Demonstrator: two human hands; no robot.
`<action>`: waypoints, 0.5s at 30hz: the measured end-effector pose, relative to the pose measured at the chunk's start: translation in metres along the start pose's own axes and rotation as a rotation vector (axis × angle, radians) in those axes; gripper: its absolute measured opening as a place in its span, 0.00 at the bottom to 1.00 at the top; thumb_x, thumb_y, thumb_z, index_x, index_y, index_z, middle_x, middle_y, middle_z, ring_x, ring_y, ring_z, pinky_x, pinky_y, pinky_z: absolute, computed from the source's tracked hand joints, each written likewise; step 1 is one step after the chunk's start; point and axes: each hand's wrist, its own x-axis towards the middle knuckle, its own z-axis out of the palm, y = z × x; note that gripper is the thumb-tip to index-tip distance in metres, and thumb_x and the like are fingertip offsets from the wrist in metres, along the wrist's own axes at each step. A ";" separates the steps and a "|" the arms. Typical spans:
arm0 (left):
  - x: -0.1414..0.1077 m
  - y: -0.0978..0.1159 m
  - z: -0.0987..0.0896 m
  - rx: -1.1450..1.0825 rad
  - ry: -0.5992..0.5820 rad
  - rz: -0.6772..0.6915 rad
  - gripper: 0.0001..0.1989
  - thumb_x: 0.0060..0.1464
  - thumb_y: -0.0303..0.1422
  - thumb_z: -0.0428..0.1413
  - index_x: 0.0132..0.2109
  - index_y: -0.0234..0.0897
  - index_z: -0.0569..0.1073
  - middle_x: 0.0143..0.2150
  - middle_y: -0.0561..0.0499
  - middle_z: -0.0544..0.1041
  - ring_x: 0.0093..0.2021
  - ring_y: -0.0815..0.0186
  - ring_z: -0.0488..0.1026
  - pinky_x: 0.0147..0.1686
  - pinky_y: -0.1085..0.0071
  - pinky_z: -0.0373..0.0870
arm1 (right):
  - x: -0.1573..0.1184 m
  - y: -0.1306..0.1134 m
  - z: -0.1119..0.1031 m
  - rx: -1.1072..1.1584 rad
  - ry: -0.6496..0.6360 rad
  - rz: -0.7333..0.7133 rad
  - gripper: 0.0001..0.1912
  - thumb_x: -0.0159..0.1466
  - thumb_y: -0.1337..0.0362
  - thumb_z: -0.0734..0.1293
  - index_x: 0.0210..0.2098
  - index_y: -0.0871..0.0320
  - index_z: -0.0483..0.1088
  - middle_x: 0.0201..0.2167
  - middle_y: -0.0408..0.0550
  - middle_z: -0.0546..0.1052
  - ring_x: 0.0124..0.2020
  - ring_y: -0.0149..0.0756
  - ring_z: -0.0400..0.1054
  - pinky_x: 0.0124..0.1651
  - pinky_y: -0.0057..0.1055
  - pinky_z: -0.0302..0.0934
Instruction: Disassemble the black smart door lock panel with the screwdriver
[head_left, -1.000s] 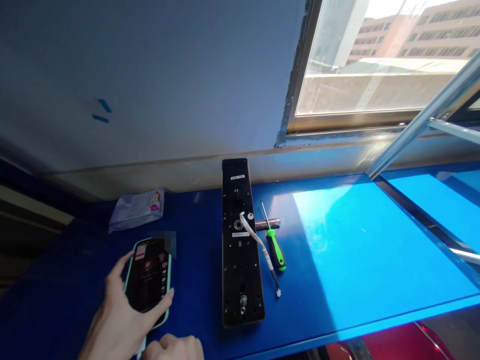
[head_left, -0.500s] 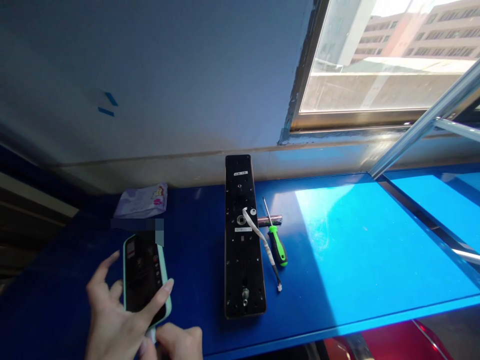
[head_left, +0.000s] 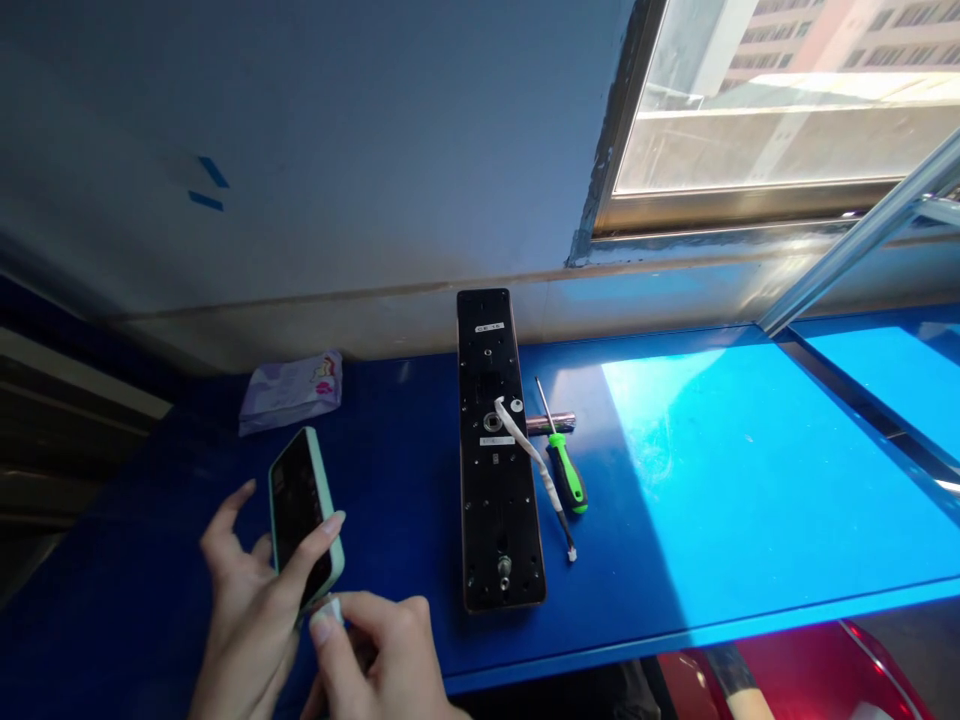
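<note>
Across the lower frame: blue bench (head_left: 757,500), shaded on the left, sunlit on the right. Black panel (head_left: 491,510) lies on it just right of centre, long axis near vertical in frame; neither hand is on it.

Lower left: left hand (head_left: 251,615) has the phone (head_left: 298,505), thumb folded over the lower screen to the right edge, forefinger raised off to the left, so the grip is only partial. Bottom centre: right hand (head_left: 394,650), thumb and forefinger pinched with almost no gap on a small white piece (head_left: 332,605).

My read: plug work at the phone's bottom end. To do it well, bring that raised forefinger in so the phone can't twist, line the right wrist up with the phone, push or pull straight along its length. No rocking, no side load. Grip the plug body, not any lead.

Phone sits left of lower centre, pale green case. Long axis runs mostly top to bottom of frame, top end leaning slightly left, bottom end aimed at the right hand. Screen is turned leftward, right side edge showing.

White piece is right by the phone's bottom end, mostly covered by fingertips. Can't tell its axis or whether it's seated.
</note>
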 end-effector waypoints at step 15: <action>-0.005 -0.022 0.010 0.168 0.070 0.321 0.63 0.30 0.39 0.75 0.73 0.51 0.54 0.45 0.52 0.74 0.36 0.57 0.80 0.36 0.62 0.82 | 0.000 0.031 0.015 0.066 0.067 0.060 0.23 0.73 0.50 0.62 0.30 0.57 0.77 0.18 0.44 0.74 0.18 0.31 0.67 0.22 0.25 0.57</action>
